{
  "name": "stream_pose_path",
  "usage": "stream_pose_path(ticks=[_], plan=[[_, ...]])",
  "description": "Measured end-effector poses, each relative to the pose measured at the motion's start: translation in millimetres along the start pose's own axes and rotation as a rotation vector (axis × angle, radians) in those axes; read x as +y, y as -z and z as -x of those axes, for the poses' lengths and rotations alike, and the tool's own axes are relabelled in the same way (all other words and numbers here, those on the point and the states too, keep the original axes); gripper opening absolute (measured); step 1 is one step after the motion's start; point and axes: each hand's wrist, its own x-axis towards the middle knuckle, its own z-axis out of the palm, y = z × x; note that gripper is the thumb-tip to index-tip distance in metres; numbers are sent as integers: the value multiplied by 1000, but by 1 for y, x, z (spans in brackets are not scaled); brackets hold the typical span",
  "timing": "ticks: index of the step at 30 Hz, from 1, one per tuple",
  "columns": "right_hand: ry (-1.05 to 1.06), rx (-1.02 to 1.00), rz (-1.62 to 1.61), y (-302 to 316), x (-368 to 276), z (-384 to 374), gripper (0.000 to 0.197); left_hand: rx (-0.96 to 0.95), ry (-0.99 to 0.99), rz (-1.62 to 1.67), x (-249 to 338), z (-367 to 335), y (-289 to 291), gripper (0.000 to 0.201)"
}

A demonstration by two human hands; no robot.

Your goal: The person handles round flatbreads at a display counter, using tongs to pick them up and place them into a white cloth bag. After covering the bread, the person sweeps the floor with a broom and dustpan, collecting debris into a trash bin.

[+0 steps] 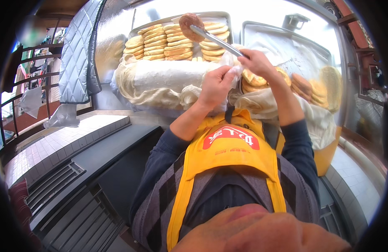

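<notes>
**Tongs lift a browned flatbread above the tray**

Tongs point(217, 40) of bare metal run up and to the left from the right hand point(256, 62), which is closed round their handle end. At their far tip the two blades are pinched narrow on a round, dark-browned flatbread point(191, 25), held edge-up in the air, above and beyond the grip.

Just below and to the left of that grip, the left hand point(215, 87) is curled round a thin, clear plastic bag point(230, 63), fingers bunched on the film. The bag's crumpled top lies between the two hands, touching both. Whether anything is inside it cannot be told.

Behind the held flatbread stands a shallow metal tray point(177, 17), tilted toward the person. It holds pale golden flatbreads point(165, 42) set on edge in close, overlapping rows, filling most of its width. In front of the tray, under the left hand, lies a mound covered by a cream cloth point(160, 80).

To the right of the grip, a second metal tray point(286, 46) is lined with white paper and shows mostly bare lining. Below the right wrist, more flatbreads point(305, 86), some browner, lie loosely stacked in folds of white cloth point(320, 119).

Nearer the person, a yellow apron point(231, 155) hangs beneath both forearms.
</notes>
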Motion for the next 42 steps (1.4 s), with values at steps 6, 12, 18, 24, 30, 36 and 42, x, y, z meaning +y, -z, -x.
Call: stream_pose_path(ticks=[6,12,18,24,30,36,42], plan=[[-264,194,-244,37,37,95,34,36,18,47,-8,-3,7,21],[-367,437,-212,61,84,213,33,-42,-23,58,1,-15,-10,21],[-532,671,211,101,111,314,39,44,-23,172,5,-32,-12,23],[-485,462,959,147,125,345,37,80,-35,245,5,-47,-17,24],[-181,214,1301,192,146,295,27,71,-66,203,7,-50,-21,23],[-232,6,1224,250,130,275,35,57,-88,106,7,-44,-16,22],[-462,172,829,240,139,312,30,22,-120,50,12,-41,-21,21]])
